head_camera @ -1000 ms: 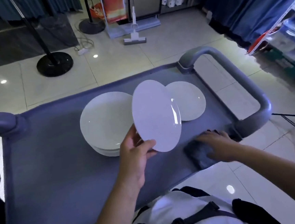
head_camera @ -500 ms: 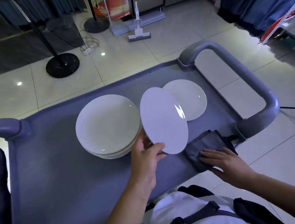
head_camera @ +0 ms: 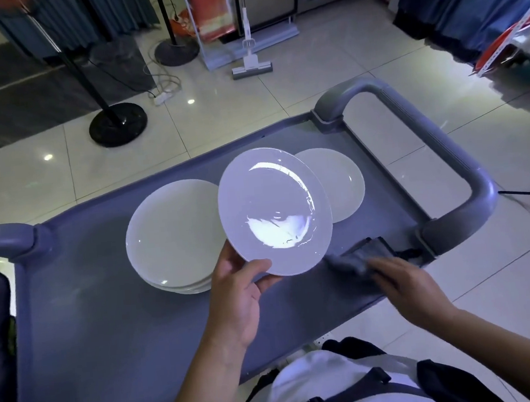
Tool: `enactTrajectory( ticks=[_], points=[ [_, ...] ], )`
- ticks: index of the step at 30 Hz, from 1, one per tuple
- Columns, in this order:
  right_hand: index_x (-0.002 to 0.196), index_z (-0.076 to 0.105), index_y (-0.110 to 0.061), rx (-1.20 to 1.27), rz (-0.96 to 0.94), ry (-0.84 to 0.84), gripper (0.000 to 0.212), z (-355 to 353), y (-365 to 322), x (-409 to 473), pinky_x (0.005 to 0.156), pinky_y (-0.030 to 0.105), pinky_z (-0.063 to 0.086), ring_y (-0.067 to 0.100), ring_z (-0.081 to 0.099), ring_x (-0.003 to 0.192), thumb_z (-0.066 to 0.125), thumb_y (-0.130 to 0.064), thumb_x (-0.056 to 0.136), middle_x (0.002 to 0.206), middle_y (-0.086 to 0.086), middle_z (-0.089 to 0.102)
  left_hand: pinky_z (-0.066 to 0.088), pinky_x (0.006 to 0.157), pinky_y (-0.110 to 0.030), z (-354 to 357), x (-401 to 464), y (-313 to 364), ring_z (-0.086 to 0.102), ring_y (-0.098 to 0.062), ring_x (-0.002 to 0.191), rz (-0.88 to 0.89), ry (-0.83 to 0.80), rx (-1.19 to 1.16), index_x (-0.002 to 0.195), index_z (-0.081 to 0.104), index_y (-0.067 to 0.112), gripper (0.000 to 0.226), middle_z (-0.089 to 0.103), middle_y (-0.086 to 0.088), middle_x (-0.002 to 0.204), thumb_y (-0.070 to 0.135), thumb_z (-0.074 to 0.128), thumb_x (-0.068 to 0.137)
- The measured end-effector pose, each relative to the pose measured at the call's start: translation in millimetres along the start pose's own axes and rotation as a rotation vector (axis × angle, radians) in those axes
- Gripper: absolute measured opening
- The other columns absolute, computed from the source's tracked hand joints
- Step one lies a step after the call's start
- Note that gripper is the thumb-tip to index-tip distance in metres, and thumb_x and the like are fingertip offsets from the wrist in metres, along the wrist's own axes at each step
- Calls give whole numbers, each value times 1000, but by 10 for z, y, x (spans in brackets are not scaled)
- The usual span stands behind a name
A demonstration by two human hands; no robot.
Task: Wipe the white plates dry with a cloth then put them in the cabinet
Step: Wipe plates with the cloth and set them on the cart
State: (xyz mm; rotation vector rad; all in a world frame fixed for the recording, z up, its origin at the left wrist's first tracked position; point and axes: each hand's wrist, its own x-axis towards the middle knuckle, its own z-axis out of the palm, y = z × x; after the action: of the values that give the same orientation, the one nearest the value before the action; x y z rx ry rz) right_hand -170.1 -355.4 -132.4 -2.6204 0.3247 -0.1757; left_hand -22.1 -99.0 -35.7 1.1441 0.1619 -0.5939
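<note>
Since half a second ago the held plate [head_camera: 274, 212] has tipped back so its face turns up toward the camera, and the right hand [head_camera: 406, 288] has started drawing the grey cloth [head_camera: 358, 256] off the cart. Thumb on the near rim and fingers beneath, the left hand [head_camera: 240, 296] grips that plate just beyond itself, above the gap between the stack of plates [head_camera: 174, 237] to its left and the single plate [head_camera: 339, 184] farther off to the right. Blur hides the right hand's fingers; they lie over the cloth's near edge, and whether they pinch it I cannot tell. To do this step well, it probably pays to gather the cloth into the palm first, then bring it to the plate's face while the left hand keeps its rim grip firm, since a wet glazed plate is likely slippery. Wiping from the centre outward and turning the plate by the rim should cover both sides above the cart top [head_camera: 108, 326].
</note>
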Motion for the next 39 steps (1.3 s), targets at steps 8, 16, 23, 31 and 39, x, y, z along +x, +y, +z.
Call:
enactTrajectory(
  ticks=[8, 16, 23, 31, 39],
  points=[
    [92, 69, -5, 595, 451, 321, 22, -902, -557, 908, 65, 35, 46, 16, 53, 71, 64, -25, 97, 86, 29, 63, 61, 77, -39, 21, -90, 21, 67, -21, 105, 66, -49, 76, 110, 73, 32, 55, 73, -2, 110, -3, 61, 70],
    [84, 62, -29, 834, 359, 233, 11, -680, -1470, 1608, 73, 46, 55, 14, 57, 71, 54, -27, 92, 71, -16, 60, 58, 72, -34, 84, -238, 130, 67, -13, 101, 139, -137, 206, 132, 60, 49, 79, 72, 0, 112, -3, 62, 72],
    [113, 63, -17, 909, -18, -145, 15, -616, -2032, 1515, 67, 18, 43, 4, 60, 76, 51, -14, 104, 80, -11, 68, 59, 76, -41, -29, -297, 177, 67, -21, 114, 131, -142, 190, 140, 53, 48, 81, 71, -3, 124, -2, 59, 77],
    [116, 59, -3, 928, -197, -458, 20, -623, -2238, 1252, 87, 50, 57, 35, 69, 94, 50, -15, 102, 103, 18, 71, 58, 84, -52, -176, -284, 353, 64, -33, 123, 185, -193, 33, 147, 50, 31, 73, 64, -13, 137, 7, 73, 82],
    [111, 58, 6, 1109, -188, -670, 16, -649, -2103, 1080, 88, 44, 59, 34, 66, 104, 45, -1, 105, 106, 15, 63, 57, 80, -53, -182, -292, 415, 58, -57, 118, 134, -108, -84, 133, 59, 0, 91, 66, -27, 128, 71, 71, 76]
  ],
)
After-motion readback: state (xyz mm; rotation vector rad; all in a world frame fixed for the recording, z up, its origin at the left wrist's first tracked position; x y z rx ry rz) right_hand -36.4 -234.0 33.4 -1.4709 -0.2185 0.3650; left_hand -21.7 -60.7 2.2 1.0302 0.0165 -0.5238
